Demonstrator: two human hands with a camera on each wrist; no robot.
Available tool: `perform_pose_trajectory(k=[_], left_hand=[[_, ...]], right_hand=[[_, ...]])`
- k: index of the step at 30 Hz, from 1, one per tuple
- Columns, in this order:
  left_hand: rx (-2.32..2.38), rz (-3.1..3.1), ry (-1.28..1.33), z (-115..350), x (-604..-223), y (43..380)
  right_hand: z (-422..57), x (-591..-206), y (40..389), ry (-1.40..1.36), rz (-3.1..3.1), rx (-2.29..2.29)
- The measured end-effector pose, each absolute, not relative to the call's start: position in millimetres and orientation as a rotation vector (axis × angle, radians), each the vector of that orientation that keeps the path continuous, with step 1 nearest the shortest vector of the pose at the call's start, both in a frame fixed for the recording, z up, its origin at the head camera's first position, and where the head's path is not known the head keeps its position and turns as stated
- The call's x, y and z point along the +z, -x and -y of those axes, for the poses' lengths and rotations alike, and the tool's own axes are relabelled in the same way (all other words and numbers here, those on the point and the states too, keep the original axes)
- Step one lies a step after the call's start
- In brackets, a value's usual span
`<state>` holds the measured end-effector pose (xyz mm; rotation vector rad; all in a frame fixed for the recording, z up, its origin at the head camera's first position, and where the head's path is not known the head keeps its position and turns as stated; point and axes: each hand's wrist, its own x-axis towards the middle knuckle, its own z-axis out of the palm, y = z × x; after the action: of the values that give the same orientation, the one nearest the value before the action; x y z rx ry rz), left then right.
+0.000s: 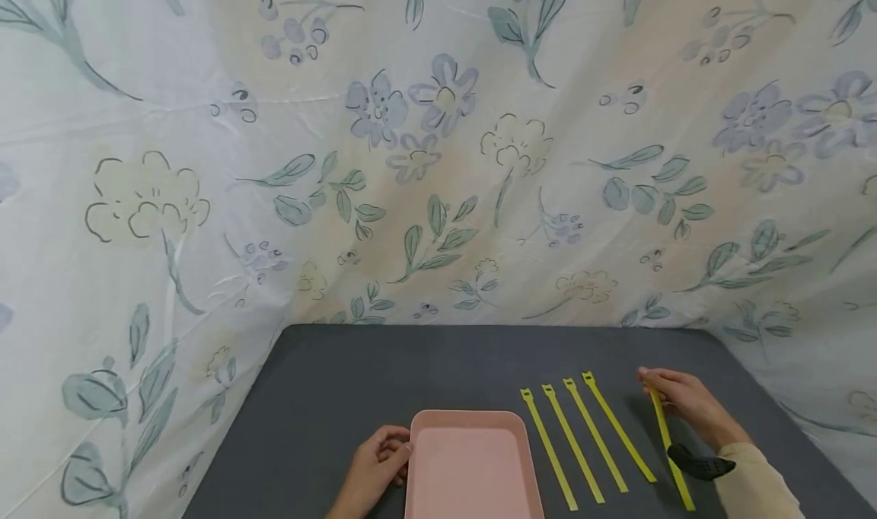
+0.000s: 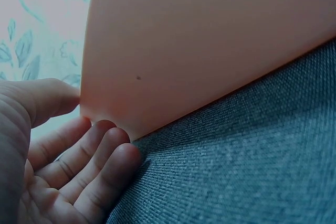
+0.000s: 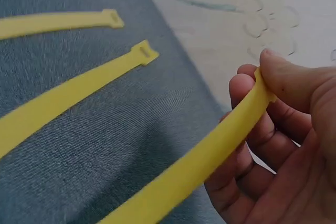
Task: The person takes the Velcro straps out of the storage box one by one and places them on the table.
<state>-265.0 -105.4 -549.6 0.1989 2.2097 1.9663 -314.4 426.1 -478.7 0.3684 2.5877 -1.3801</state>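
My right hand [image 1: 688, 405] holds a yellow cable tie strap [image 1: 663, 428] by its slotted far end. In the right wrist view, thumb and fingers pinch that end while the strap [image 3: 202, 158] slants down to the lower left. Several matching straps [image 1: 596, 435] lie side by side on the dark table, left of this hand, slotted heads pointing away. A shallow pink tray [image 1: 473, 473] rests on the table in front. At its left side my left hand [image 1: 375, 462] grips the edge, the thumb on the rim and the fingers bent against the side wall.
The dark grey cloth-covered table [image 1: 342, 382] ends at a back edge, where a floral curtain [image 1: 438, 161] hangs and wraps round both sides. A black band [image 1: 700, 464] is on the right wrist, over a cream sleeve [image 1: 754, 485].
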Motion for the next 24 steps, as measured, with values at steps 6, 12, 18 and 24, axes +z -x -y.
perform_pose_trajectory(k=[6, 12, 18, 24], left_hand=[[2.001, -2.191, -0.180, 104.6, -549.9, 265.3], [2.020, -2.177, -0.165, 106.0, -550.9, 266.8], [2.010, -2.171, -0.180, 106.9, -552.0, 266.2], [2.007, -2.183, -0.174, 105.9, -552.9, 265.3]], right_hand=[[-422.9, -491.8, 334.6, -0.366, -2.608, -1.323], [-419.5, -504.7, 347.5, -0.345, -2.632, -1.331], [-413.4, -510.4, 357.4, -0.313, -2.672, -1.284], [-410.2, -516.2, 366.7, -0.319, -2.721, -1.217]])
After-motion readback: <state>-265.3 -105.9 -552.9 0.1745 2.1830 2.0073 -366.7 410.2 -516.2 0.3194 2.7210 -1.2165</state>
